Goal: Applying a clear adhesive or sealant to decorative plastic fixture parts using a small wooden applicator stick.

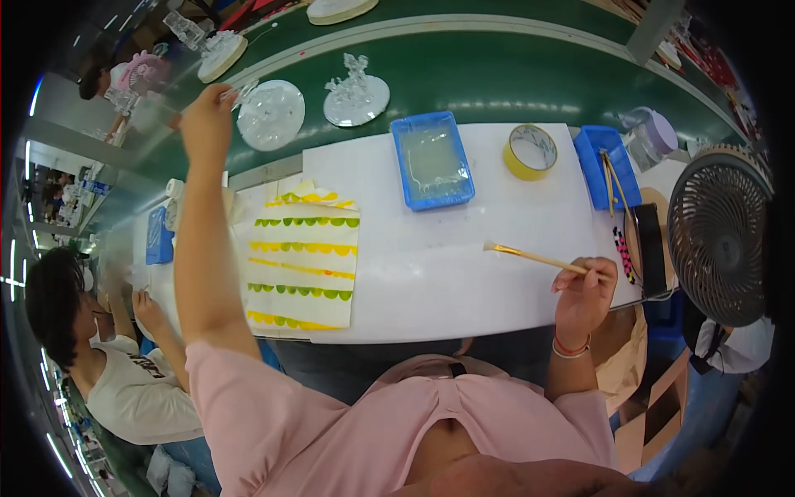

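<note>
My left hand (pixel 207 116) reaches far out to the green conveyor belt (pixel 513 79) and touches the edge of a round white plate (pixel 272 114) that carries a clear glass-like figure. My right hand (pixel 585 290) rests at the white table's right front edge and grips a thin wooden paintbrush (pixel 530 257), bristles pointing left over the table. A second plate with a clear figure (pixel 356 95) sits on the belt just right of the first.
On the white table (pixel 431 273) lie a cloth with yellow and green scalloped stripes (pixel 302 257), a blue tray of cloudy liquid (pixel 432 161), a yellow tape roll (pixel 531 151) and a blue tray with sticks (pixel 611 166). A fan (pixel 719 236) stands right. Another person (pixel 99 348) sits left.
</note>
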{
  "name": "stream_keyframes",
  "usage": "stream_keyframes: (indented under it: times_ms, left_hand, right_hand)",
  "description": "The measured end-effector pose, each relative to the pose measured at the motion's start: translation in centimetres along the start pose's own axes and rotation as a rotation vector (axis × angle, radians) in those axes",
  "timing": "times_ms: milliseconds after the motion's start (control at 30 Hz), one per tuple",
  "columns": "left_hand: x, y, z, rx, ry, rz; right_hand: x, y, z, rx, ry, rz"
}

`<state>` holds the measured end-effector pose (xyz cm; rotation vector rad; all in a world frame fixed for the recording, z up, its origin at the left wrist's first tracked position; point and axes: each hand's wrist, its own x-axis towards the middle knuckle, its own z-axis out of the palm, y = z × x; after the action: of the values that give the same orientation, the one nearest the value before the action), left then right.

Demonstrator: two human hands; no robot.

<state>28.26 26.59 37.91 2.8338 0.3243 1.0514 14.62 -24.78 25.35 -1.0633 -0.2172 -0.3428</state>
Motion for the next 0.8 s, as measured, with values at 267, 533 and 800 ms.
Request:
stream_keyframes:
  times_ms: [267, 533, 800]
  left_hand:
    - [2.6, -0.8, 11.6, 0.01, 0.01, 0.004]
    - [5.2, 12.7, 9.4, 0.284, -0.143, 1.195]
    - [5.2, 17.5, 10.6, 0.435, -0.245, 1.291]
  right_hand:
    - [-0.9, 0.0, -0.6, -0.233, -0.108, -0.045]
    - [-0.8, -0.2, -0.2, -0.289, -0.103, -0.065]
    - [-0.1, -0.9, -0.2, -0.273, -0.103, -0.081]
